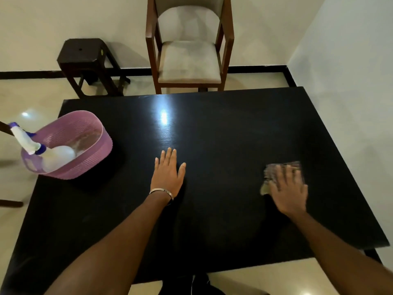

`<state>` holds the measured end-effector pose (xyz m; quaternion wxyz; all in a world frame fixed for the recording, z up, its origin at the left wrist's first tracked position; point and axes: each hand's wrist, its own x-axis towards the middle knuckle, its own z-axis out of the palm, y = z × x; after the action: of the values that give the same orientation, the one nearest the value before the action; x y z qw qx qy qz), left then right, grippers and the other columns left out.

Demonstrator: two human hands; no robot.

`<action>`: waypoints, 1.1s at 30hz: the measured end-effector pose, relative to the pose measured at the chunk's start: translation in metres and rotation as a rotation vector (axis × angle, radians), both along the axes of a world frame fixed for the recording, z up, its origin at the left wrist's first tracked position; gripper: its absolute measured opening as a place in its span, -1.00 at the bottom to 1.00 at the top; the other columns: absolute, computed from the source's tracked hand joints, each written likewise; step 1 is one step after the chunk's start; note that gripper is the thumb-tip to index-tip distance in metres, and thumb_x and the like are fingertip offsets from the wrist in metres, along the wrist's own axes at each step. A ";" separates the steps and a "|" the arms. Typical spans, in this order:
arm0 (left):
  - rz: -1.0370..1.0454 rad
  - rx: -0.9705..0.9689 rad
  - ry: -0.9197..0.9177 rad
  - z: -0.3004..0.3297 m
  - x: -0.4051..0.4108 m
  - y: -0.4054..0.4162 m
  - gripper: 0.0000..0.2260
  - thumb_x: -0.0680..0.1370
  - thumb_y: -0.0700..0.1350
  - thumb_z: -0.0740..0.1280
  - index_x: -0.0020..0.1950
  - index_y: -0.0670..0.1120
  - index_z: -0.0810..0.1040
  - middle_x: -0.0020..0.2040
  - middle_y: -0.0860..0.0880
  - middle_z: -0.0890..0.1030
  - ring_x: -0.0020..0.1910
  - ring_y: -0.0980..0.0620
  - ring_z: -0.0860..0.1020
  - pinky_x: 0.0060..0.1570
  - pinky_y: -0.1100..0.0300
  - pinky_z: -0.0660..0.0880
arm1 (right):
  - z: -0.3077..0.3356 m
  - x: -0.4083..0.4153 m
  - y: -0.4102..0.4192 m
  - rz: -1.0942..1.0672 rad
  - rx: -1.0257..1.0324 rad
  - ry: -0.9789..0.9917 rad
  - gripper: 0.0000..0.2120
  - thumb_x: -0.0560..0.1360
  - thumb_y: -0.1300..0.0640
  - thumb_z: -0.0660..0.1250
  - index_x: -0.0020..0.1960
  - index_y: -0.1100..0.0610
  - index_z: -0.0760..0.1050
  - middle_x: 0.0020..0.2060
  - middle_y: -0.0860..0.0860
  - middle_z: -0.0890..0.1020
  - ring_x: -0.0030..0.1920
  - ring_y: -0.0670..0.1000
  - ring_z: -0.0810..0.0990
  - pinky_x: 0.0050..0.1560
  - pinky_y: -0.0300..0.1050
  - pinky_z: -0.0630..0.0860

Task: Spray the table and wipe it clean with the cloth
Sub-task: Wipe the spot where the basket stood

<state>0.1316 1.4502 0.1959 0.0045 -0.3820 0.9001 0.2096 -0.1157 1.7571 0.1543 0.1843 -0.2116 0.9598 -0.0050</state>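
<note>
Pink woven plastic basket (85, 145) holding spray bottle (49, 154); left hand (168, 173) flat on glossy black table (223, 128); right hand (290, 192) pressing blurred cloth (276, 171).

Cream walls (63, 22) met at a corner on the right, black skirting (255, 69) along the base. Floor (19, 99) was glossy beige tile with a light glare. Wooden armchair (189, 60) with grey padding stood against the far wall, dark stool (85, 58) just left of it.
</note>
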 end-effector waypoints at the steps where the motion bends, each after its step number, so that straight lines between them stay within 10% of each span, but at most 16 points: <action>1: -0.005 -0.004 -0.005 -0.001 0.003 0.005 -0.42 0.62 0.17 -0.10 0.57 -0.08 -0.04 0.59 -0.04 -0.02 0.56 -0.01 -0.12 0.49 0.05 -0.20 | 0.001 -0.009 0.016 -0.069 0.010 -0.009 -0.36 0.63 -0.27 -0.04 0.59 -0.21 -0.26 0.63 -0.02 -0.17 0.60 0.14 -0.22 0.52 0.40 -0.08; 7: 0.023 -0.017 -0.008 0.000 0.033 0.010 -0.43 0.62 0.16 -0.10 0.57 -0.09 -0.02 0.59 -0.06 -0.02 0.56 -0.04 -0.11 0.49 0.02 -0.17 | 0.007 0.023 -0.011 -0.259 0.004 -0.050 -0.37 0.65 -0.24 -0.06 0.61 -0.16 -0.28 0.62 0.00 -0.22 0.59 0.20 -0.28 0.49 0.46 -0.14; 28: 0.017 -0.084 -0.100 0.004 0.267 -0.138 -0.45 0.63 0.09 0.01 0.56 -0.13 0.05 0.58 -0.10 0.08 0.56 -0.05 -0.01 0.51 0.00 -0.16 | 0.014 0.443 -0.323 0.759 -0.139 -0.164 -0.40 0.65 -0.18 -0.09 0.63 -0.11 -0.15 0.62 -0.02 -0.22 0.57 0.13 -0.36 0.46 0.41 -0.32; 33: -0.116 -0.127 -0.130 0.007 0.305 -0.158 -0.45 0.62 0.11 -0.04 0.57 -0.09 0.05 0.57 -0.07 0.10 0.56 -0.02 0.01 0.53 0.02 -0.11 | 0.018 0.555 -0.334 1.151 -0.163 -0.136 -0.51 0.61 -0.12 0.08 0.44 0.05 0.44 0.39 0.10 0.51 0.49 0.21 0.33 0.46 0.39 -0.09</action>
<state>0.4365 1.2923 0.2032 0.0507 -0.3416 0.9299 0.1264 0.4390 1.4235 0.1721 0.2016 -0.7117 0.6729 0.0083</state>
